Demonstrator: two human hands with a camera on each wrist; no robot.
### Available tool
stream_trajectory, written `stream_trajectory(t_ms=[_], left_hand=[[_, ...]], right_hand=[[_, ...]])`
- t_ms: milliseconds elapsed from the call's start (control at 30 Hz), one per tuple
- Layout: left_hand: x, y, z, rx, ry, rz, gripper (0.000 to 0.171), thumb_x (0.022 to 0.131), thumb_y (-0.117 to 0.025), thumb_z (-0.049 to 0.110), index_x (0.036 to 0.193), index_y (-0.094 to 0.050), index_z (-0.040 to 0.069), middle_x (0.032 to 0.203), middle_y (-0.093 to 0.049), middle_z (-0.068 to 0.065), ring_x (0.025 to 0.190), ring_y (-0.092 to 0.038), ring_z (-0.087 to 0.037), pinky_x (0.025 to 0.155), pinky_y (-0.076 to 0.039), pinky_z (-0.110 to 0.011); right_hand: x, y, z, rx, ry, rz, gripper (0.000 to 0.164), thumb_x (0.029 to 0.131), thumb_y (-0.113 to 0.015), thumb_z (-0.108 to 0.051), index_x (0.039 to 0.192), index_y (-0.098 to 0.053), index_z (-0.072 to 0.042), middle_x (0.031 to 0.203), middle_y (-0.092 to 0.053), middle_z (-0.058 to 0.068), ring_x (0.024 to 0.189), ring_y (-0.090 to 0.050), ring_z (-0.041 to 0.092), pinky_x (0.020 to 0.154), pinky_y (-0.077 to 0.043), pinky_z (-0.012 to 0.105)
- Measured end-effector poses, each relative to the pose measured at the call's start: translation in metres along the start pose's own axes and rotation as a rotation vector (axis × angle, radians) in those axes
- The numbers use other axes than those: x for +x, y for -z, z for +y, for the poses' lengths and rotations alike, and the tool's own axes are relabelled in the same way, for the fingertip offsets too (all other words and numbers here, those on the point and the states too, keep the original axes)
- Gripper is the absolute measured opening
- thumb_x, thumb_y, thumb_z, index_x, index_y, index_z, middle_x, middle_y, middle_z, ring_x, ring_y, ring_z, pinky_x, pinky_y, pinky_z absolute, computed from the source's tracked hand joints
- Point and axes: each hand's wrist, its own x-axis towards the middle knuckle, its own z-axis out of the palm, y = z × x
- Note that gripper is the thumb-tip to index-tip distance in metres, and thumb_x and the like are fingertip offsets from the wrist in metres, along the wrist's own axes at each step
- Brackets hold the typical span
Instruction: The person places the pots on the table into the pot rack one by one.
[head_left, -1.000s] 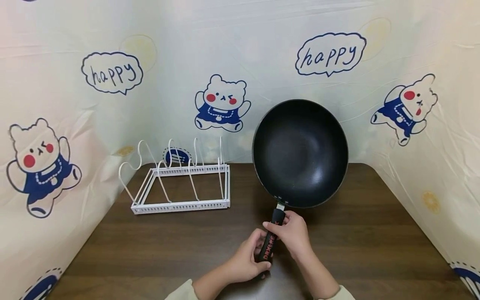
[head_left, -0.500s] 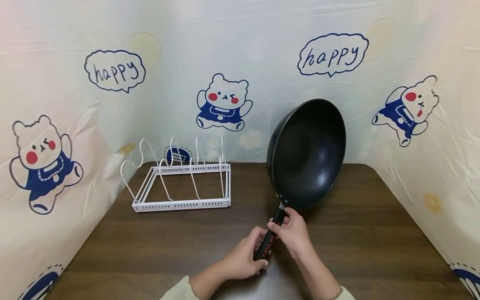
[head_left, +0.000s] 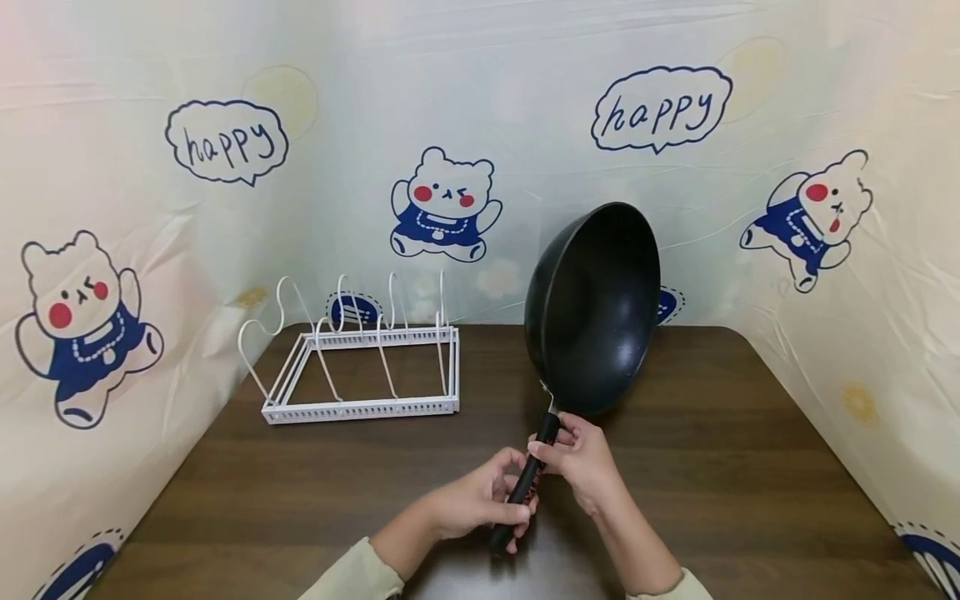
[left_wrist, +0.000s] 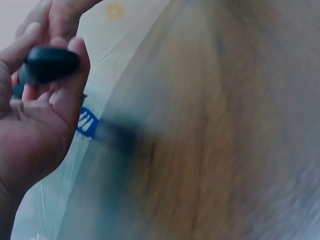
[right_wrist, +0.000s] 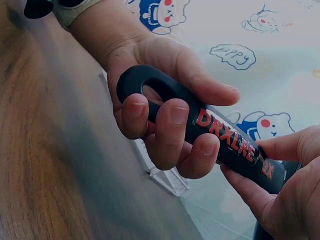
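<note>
A black wok [head_left: 600, 308] is held up on its side above the table, its hollow turned to the right and part of its outer wall showing. My right hand [head_left: 588, 462] pinches the upper part of the black handle [head_left: 550, 427], close to the pan. Lower down, my left hand [head_left: 476, 500] has its fingers curled round the handle's end. In the right wrist view red lettering [right_wrist: 227, 135] and a hanging loop [right_wrist: 131, 75] show on the handle. The left wrist view is blurred, with the left hand [left_wrist: 37, 125] around the handle's tip [left_wrist: 52, 65].
To the left on the brown wooden table [head_left: 315, 492] stands a white wire rack [head_left: 360, 410] with upright curved dividers. A pale cloth [head_left: 450, 100] printed with cartoon bears hangs behind and at both sides of the table.
The wok has been turned about its handle, so its hollow faces further right and its outer left wall shows. Its handle end has swung left. Both hands still hold the handle.
</note>
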Motion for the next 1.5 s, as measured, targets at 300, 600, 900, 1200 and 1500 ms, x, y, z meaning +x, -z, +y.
stream_trajectory(t_ms=[300,600,900,1200,1500], left_hand=[[-0.002,0.015,0.004,-0.101,0.106,-0.066,0.047,0.094,-0.063,0.009,0.13,-0.036,-0.004,0.102,-0.061,-0.007,0.083,-0.064,-0.02,0.072,-0.058,-0.044],[0.001,-0.002,-0.005,-0.07,0.045,-0.059,0.052,0.092,-0.067,0.004,0.128,-0.032,-0.009,0.105,-0.055,-0.008,0.087,-0.064,-0.02,0.076,-0.058,-0.045],[0.003,-0.014,-0.005,0.042,-0.062,0.078,0.051,0.09,-0.064,-0.006,0.129,-0.031,-0.003,0.103,-0.051,-0.01,0.085,-0.063,-0.021,0.075,-0.058,-0.047],[0.003,-0.017,-0.001,0.203,-0.006,0.238,0.054,0.089,-0.067,-0.002,0.128,-0.031,-0.011,0.101,-0.055,-0.013,0.083,-0.064,-0.018,0.062,-0.058,-0.033],[-0.004,-0.014,-0.004,0.265,-0.015,0.27,0.057,0.087,-0.069,-0.002,0.129,-0.03,-0.008,0.101,-0.054,-0.013,0.084,-0.066,-0.02,0.061,-0.057,-0.03]], right_hand=[[-0.001,-0.001,0.0,0.04,0.025,-0.069,0.048,0.083,-0.067,0.011,0.126,-0.045,0.012,0.099,-0.065,0.024,0.085,-0.069,0.026,0.071,-0.058,0.032],[-0.001,0.007,-0.003,-0.071,0.072,-0.254,0.054,0.085,-0.068,0.007,0.133,-0.044,0.01,0.103,-0.065,0.024,0.092,-0.067,0.029,0.083,-0.056,0.03],[-0.006,-0.005,-0.013,-0.266,0.197,-0.169,0.056,0.085,-0.07,0.006,0.135,-0.044,0.005,0.112,-0.065,0.024,0.096,-0.068,0.034,0.08,-0.057,0.031],[0.005,-0.002,0.0,-0.136,0.241,-0.252,0.05,0.086,-0.064,0.012,0.132,-0.044,0.007,0.115,-0.061,0.029,0.096,-0.067,0.036,0.086,-0.055,0.032],[0.01,-0.003,0.015,-0.031,0.209,-0.245,0.057,0.081,-0.069,0.013,0.132,-0.045,0.007,0.113,-0.063,0.027,0.096,-0.067,0.033,0.085,-0.056,0.033]])
